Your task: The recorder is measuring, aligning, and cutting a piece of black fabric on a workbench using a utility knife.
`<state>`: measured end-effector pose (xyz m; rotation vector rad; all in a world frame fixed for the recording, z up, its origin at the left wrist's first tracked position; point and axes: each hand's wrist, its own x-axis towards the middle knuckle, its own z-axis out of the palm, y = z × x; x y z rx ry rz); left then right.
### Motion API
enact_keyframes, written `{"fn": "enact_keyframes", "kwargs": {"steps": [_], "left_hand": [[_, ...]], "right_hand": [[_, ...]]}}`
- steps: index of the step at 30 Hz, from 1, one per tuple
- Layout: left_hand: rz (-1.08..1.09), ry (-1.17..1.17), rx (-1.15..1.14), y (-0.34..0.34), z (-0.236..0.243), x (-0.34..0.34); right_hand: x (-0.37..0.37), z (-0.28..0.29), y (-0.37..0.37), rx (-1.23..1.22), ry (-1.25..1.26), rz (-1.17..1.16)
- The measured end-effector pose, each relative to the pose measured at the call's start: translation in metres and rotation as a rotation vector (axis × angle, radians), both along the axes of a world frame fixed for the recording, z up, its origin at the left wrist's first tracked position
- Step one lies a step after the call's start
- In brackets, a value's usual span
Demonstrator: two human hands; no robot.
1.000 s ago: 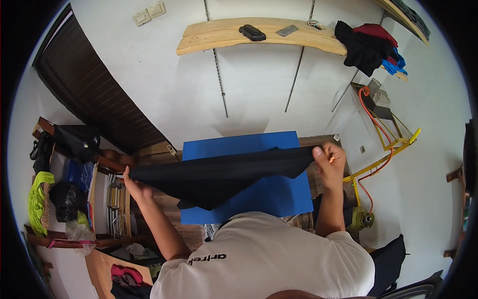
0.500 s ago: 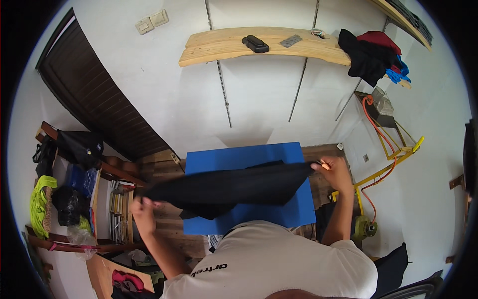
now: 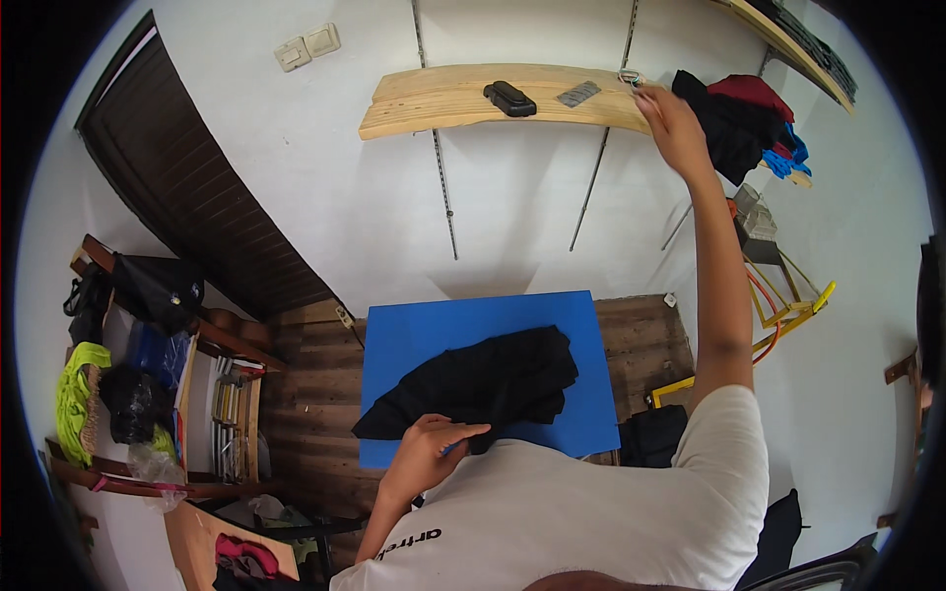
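Note:
On the blue table lies a crumpled black cloth, with nobody's fingers visibly gripping it. My left hand hovers at the table's near edge, beside the cloth; its fingers are loosely bent, one stretched to the right, and I see nothing held. My right arm reaches up to the wooden shelf. There my right hand has its fingers apart, their tips beside a small pale coiled item. Whether they touch it is hard to see.
On the shelf rest a black case, a grey flat packet and a pile of dark clothes. A yellow metal frame stands right of the table. Loaded racks line the left, below a dark door.
Both hands have let go of the black cloth, which was stretched over the table and now lies bunched on it. My right hand rose to the shelf; my left moved right, toward my body.

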<state>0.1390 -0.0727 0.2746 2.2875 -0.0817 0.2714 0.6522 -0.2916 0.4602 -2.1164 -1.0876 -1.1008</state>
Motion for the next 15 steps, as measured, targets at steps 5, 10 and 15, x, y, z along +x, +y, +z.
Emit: {"fn": "enact_keyframes", "kwargs": {"steps": [5,10,15], "left_hand": [[0.069,-0.073,-0.009,0.003,-0.003,-0.007],[0.226,-0.082,-0.044,0.012,-0.01,-0.021],[0.432,0.001,0.096,0.012,-0.004,-0.02]], "right_hand": [[0.078,-0.015,0.035,-0.178,0.296,-0.111],[0.068,-0.039,0.043,-0.117,0.07,-0.29],[-0.101,-0.083,0.059,0.106,0.178,0.277]]}}
